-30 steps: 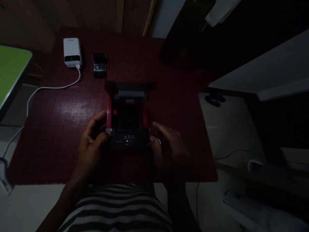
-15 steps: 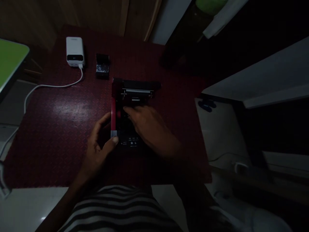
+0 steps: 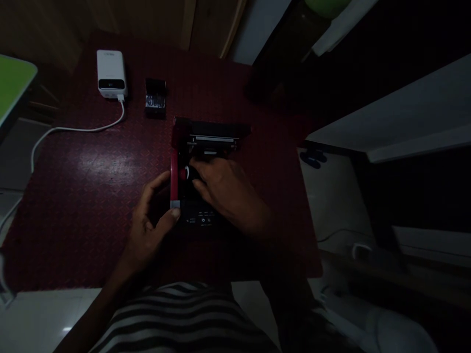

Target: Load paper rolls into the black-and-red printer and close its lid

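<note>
A small red and black printer [image 3: 174, 179] sits on the table, its lid [image 3: 221, 128] raised at the back and its panel of small markings towards me. My left hand [image 3: 149, 223] grips the printer's left side, thumb on the front corner and fingers along the red wall. Reaching into the open compartment from the right, my right hand [image 3: 228, 191] has its fingers closed around a dark roll [image 3: 192, 173] with a white ring at its left end. A red holder inside the compartment touches or nearly touches that end. My hand hides the roll's right part.
A white power bank [image 3: 111, 68] with a plugged-in white cable [image 3: 79, 130] lies at the back left. Near it stands a black object with a shiny strip [image 3: 155, 100]. The table [image 3: 91, 211] has a dark red patterned cover. A green-topped surface [image 3: 14, 83] borders it on the left.
My right hand has gone from the printer's right front corner into its compartment. The dark roll, with its white ring end, now shows in its fingers. My left hand keeps its hold.
</note>
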Motion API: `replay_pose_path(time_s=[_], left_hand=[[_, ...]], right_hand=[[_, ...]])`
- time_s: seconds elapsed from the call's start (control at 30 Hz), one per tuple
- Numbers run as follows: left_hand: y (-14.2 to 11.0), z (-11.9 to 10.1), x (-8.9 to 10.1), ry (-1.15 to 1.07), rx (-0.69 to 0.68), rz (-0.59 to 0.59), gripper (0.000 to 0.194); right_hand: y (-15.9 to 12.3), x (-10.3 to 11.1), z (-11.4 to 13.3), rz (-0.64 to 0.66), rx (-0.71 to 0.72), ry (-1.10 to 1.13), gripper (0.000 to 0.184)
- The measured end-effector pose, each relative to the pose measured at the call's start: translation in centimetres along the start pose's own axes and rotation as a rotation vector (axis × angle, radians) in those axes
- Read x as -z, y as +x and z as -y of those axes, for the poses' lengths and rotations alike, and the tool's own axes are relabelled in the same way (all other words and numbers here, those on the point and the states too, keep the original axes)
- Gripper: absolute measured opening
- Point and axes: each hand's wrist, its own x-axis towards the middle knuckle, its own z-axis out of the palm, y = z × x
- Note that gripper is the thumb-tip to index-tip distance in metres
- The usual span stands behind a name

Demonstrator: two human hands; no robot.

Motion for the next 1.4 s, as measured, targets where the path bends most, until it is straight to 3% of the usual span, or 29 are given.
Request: replay_pose_path(time_s=[0.3,0.4,0.53,0.63,0.77,0.87,1.0,1.17,1.3,1.4], left_hand=[[0.2,-0.2,-0.2,0.061,-0.071,-0.007,0.058],[0.1,-0.3,-0.2,0.057,-0.067,-0.012,0.058],[-0.1,-0.5,-0.3,0.053,-0.018,-0.032,0.058],[-0.1,-0.4,-0.3,0.039,0.007,-0.043,0.058],[0.0,-0.1,-0.3,0.021,0.016,-0.054,0.058],[0.0,0.0,-0.3,0.042,0.004,-0.057,0.057],[0.1,-0.1,-0.4,0.055,0.008,-0.074,0.056],[0.2,-0.2,-0.5,0.065,0.003,-0.08,0.054],[0.2,-0.3,-0.6,0.064,0.007,-0.106,0.055],[0.2,-0.3,-0.6,0.068,0.003,-0.1,0.055]], right_hand=[[-0.3,-0.3,0.4,-0.083,0.016,-0.051,0.033],[-2.2,0.5,0.3,-0.176,0.053,0.022,0.025],[-6.7,2.1,-1.0,-0.408,0.07,0.272,0.023],[-9.8,2.0,-3.8,-0.595,-0.074,0.494,0.025],[-11.4,-1.6,-8.9,-0.817,-0.348,0.701,0.027],[-11.0,-5.4,-11.3,-0.811,-0.491,0.802,0.035],[-10.1,-8.3,-11.7,-0.734,-0.546,0.825,0.038],[-9.8,-8.9,-11.3,-0.695,-0.515,0.812,0.036],[-11.8,-8.6,-11.1,-0.715,-0.566,0.76,0.046],[-14.7,-7.8,-10.2,-0.646,-0.614,0.657,0.027]])
